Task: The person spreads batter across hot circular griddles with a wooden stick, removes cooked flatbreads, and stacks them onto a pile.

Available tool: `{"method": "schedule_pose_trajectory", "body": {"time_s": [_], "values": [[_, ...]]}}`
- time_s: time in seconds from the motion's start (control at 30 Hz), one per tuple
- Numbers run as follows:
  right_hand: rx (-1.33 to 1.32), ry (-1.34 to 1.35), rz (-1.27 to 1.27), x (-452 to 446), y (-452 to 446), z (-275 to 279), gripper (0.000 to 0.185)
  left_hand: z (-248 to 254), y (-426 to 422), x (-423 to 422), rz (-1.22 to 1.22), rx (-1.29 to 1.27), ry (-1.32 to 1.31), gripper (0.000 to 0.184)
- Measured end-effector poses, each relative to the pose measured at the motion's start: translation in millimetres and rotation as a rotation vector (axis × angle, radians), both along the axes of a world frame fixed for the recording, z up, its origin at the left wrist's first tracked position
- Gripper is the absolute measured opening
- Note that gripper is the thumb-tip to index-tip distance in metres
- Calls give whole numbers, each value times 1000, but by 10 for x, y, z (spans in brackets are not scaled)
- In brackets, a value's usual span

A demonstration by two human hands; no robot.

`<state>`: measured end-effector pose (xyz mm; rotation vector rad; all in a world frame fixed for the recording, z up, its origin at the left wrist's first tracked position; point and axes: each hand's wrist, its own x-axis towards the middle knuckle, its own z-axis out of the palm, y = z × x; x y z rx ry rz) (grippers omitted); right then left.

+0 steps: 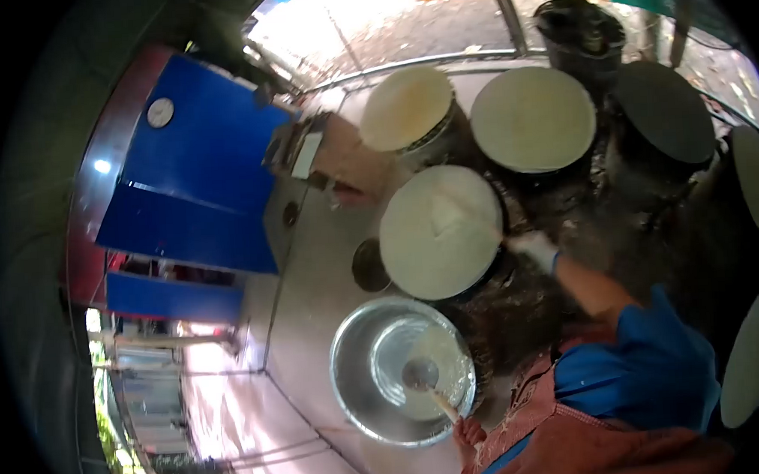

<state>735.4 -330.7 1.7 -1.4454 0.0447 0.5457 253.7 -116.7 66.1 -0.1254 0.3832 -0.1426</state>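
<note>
My right hand (535, 250), in a whitish glove, is closed around the handle of a batter spreader (468, 215), which is blurred. The spreader lies across pale batter on the round griddle (406, 261) in the middle. My left hand (469, 432) is wrapped around the light handle of a ladle (420, 374). The ladle's round metal bowl is inside a wide metal basin (355, 418), over whitish batter (432, 346) at the bottom. The basin stands close beside the griddle.
Two more pale-covered round griddles (405, 107) (534, 117) and a dark one (663, 110) stand beyond. A dark bucket (582, 37) is at the far edge. A dark round object (369, 265) touches the griddle's near side. Blue panels (195, 161) stand left.
</note>
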Motion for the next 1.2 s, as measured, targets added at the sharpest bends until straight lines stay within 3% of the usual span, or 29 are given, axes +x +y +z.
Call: {"method": "schedule_pose_trajectory", "body": {"time_s": [0.03, 0.07, 0.13, 0.17, 0.2, 0.23, 0.27, 0.3, 0.4, 0.53, 0.57, 0.63, 0.73, 0.83, 0.9, 0.97, 1.03, 1.07, 1.1, 1.2], "values": [[165, 157, -30, -289, 90, 119, 32, -215, 76, -124, 14, 6, -21, 18], [21, 186, 38, -381, 138, 290, 30, -618, 204, -309, 34, 41, -50, 13], [-183, -70, 165, -362, -44, 464, 27, -1833, 575, -965, 85, 162, -168, 18], [-346, -167, 214, -206, -157, 857, 27, -2201, 740, -1240, 114, 207, -200, 24], [-417, -282, 183, 34, -172, 759, 29, -2224, 777, -1233, 122, 228, -231, 29], [-482, -399, 146, 283, -201, 630, 31, -1893, 584, -1183, 164, 151, -148, 31], [-560, -505, 31, 540, -143, 635, 29, -544, 180, -401, 252, 36, -45, 33], [-640, -609, -94, 726, -81, 663, 26, 27, 9, -38, 313, -8, -26, 35], [-944, -1002, 190, 846, 179, 578, 25, 727, -183, 572, 352, -117, 26, 37], [-1029, -1356, 448, 598, -22, 807, 18, 405, 116, 760, 292, -85, 71, 35], [-1079, -1281, 548, 664, -174, 938, 16, 419, 185, 898, 270, -58, 67, 34], [-1020, -1121, 155, 689, -347, 835, 16, 494, 288, 1220, 258, -134, 64, 34], [-1013, -1103, 280, 252, -330, 768, 22, 504, 454, 1799, 146, -131, 54, 16], [-1082, -1053, 329, 241, -524, 786, 23, 591, 464, 2283, 111, -162, 116, 36], [-1055, -883, 161, 208, -651, 913, 25, 518, 393, 2504, 182, -17, 79, 31], [-1155, -827, 294, 56, -687, 557, 25, 733, 126, 2797, 157, 433, 339, 25], [-1230, -1047, 353, -315, -570, 311, 24, 449, -52, 3144, 111, 728, 505, 24], [-1090, -932, 355, -507, -466, 546, 23, 292, -99, 3361, 81, 644, 524, 25], [-982, -921, 289, -604, -368, 430, 22, 152, -168, 3447, 47, 559, 551, 26], [-877, -932, 267, -697, -325, 812, 21, 208, -68, 3136, -112, -274, 112, 29]]}}
